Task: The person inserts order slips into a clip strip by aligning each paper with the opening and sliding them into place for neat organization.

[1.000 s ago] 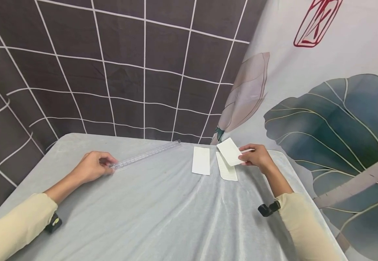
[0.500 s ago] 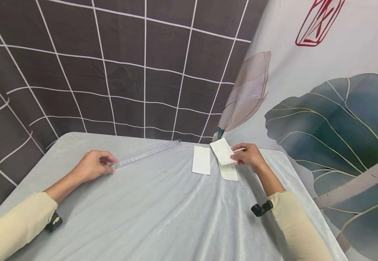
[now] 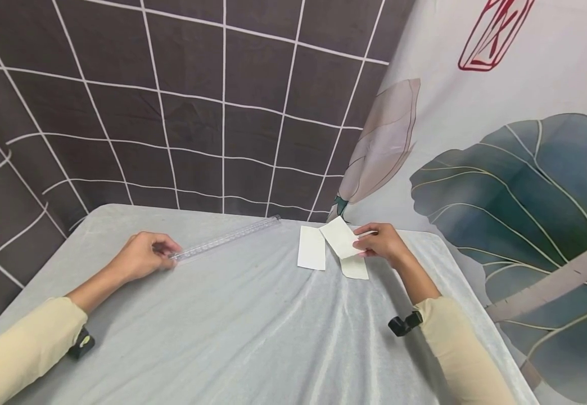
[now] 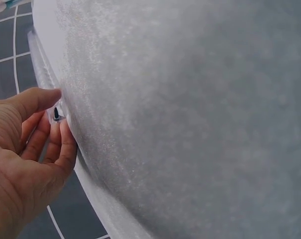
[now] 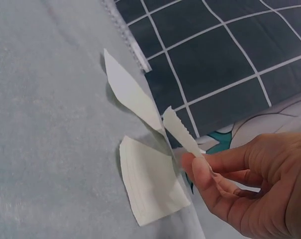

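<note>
My left hand (image 3: 147,253) pinches the near end of a clear plastic ruler (image 3: 227,238), which slants away toward the back edge of the table. In the left wrist view the thumb and fingers close on that end of the ruler (image 4: 39,59). Between thumb and fingertips, my right hand (image 3: 380,243) pinches a small off-white paper slip (image 3: 338,236). The right wrist view shows this slip (image 5: 180,130) edge-on, with one ragged edge. Below it, a second paper slip (image 3: 355,268) lies on the cloth, partly covered. A third slip (image 3: 311,247) lies flat to the left.
Pale grey velvety cloth (image 3: 212,326) covers the table, with creases running toward the front. Behind the back edge hangs a dark curtain (image 3: 187,129) with a white grid. A leaf-patterned white curtain (image 3: 455,112) hangs on the right.
My right hand has moved left with its paper slip, which now covers more of the slip below and comes close to the left one. The left hand and ruler have stayed in place.
</note>
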The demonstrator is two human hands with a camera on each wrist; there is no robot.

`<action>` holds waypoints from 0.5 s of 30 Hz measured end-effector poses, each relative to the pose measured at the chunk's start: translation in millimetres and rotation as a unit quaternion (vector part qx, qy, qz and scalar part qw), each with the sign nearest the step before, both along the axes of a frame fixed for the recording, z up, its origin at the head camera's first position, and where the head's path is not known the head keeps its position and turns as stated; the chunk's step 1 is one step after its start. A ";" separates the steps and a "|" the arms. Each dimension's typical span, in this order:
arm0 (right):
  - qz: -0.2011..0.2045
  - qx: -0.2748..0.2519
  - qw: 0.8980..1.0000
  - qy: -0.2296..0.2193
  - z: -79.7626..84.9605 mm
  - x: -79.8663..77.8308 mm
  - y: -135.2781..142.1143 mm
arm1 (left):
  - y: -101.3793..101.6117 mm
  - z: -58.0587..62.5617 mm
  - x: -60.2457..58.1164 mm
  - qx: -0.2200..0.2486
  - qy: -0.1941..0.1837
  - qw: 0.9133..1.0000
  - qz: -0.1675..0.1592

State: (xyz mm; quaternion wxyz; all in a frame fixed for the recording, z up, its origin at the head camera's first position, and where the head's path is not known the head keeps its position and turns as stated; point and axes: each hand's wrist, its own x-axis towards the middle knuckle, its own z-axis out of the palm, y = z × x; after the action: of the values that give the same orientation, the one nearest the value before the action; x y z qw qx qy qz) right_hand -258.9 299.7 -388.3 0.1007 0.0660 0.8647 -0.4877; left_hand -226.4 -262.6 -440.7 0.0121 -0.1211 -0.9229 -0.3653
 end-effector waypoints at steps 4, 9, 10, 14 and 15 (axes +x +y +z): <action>0.005 0.003 1.000 -0.004 2.1 -1.1 -8.1 | 0.0 0.8 -0.2 0.002 -0.001 1.000 0.001; 0.006 0.002 1.000 -0.010 1.8 -3.8 -17.6 | -0.7 1.2 0.7 0.002 -0.001 1.000 0.001; 0.008 0.001 1.000 -0.009 1.6 -4.2 -19.1 | -0.7 1.2 0.9 0.002 -0.001 1.000 0.001; 0.011 -0.008 1.000 -0.010 0.2 -5.3 -24.2 | -0.5 0.9 1.3 0.001 0.002 1.000 0.000; 0.013 -0.010 1.000 -0.010 -0.2 -5.6 -24.9 | -0.3 0.9 1.3 0.002 0.002 1.000 0.000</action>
State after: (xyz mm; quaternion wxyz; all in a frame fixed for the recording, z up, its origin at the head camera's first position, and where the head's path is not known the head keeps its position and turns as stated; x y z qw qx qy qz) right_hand -264.4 274.8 -388.4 0.1165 0.0590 0.8593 -0.4946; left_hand -225.1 -262.8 -439.8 0.0142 -0.1221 -0.9222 -0.3667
